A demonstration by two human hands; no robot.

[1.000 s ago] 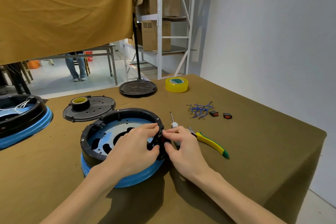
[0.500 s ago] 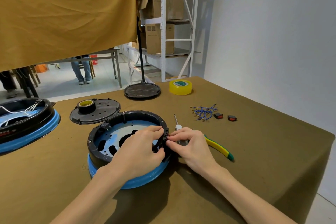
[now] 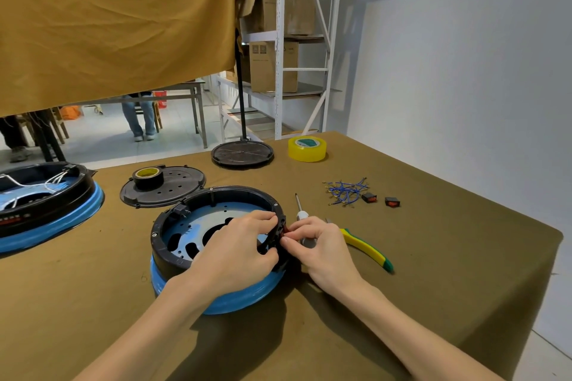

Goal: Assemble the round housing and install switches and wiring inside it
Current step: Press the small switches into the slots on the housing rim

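The round housing (image 3: pixel 192 210), a black ring on a blue base, lies on the table in front of me. My left hand (image 3: pixel 238 250) reaches into it and grips the right side of the black wall from inside. My right hand (image 3: pixel 322 244) pinches a small red and black switch (image 3: pixel 285 229) against that wall from outside. The switch is mostly hidden by my fingers. A bundle of blue wires (image 3: pixel 345 192) and two more switches (image 3: pixel 369 197) (image 3: pixel 392 202) lie to the right.
A screwdriver (image 3: pixel 299 210) and yellow-green pliers (image 3: pixel 368 249) lie beside my right hand. A black lid (image 3: pixel 173 192) carrying a tape roll (image 3: pixel 148 178), a yellow tape roll (image 3: pixel 307 148), a stand base (image 3: pixel 242 154) and a second wired housing (image 3: pixel 40 195) sit farther off.
The view has shifted slightly. Both hands stay at the right wall of the housing, with small finger movements on the switch.
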